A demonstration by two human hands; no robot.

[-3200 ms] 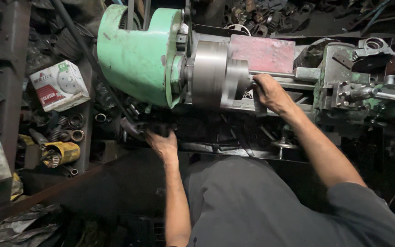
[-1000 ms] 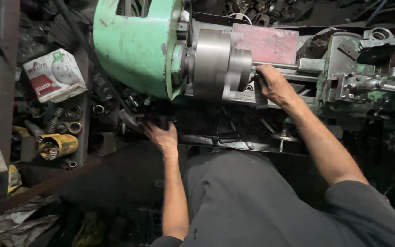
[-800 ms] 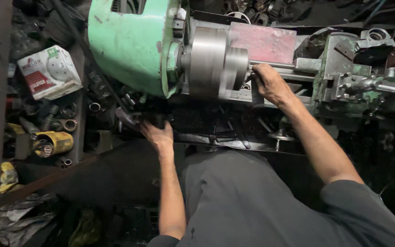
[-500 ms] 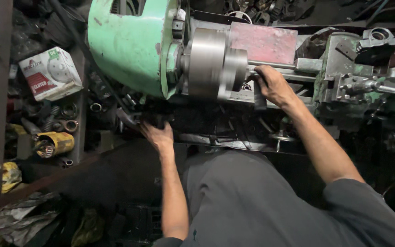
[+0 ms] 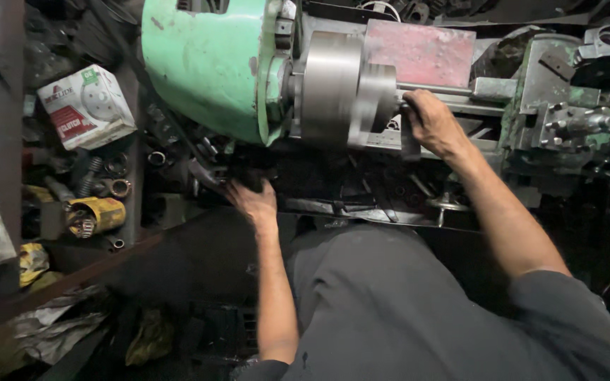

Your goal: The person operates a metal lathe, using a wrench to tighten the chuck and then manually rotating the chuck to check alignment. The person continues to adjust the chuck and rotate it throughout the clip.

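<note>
A lathe with a green headstock [image 5: 210, 67] and a grey steel chuck [image 5: 337, 88] fills the top of the view. My right hand [image 5: 432, 123] reaches to the chuck's nose, its fingers curled around a small part there that the hand mostly hides. My left hand [image 5: 252, 201] is lower, under the headstock, closed on a dark lever [image 5: 248, 176] on the machine's front. The hand is slightly blurred. My grey-clad lap [image 5: 390, 303] takes up the bottom middle.
The red-painted panel [image 5: 421, 53] and grey-green tool carriage [image 5: 566, 106] lie right of the chuck. At left, cluttered shelves hold a white and red carton [image 5: 86, 106], a yellow cylinder [image 5: 97, 215], springs and rings. Crumpled rags lie at the bottom left.
The view has swayed slightly. My right hand stays at the chuck's nose and my left hand stays low at the dark lever, having shifted only a little.
</note>
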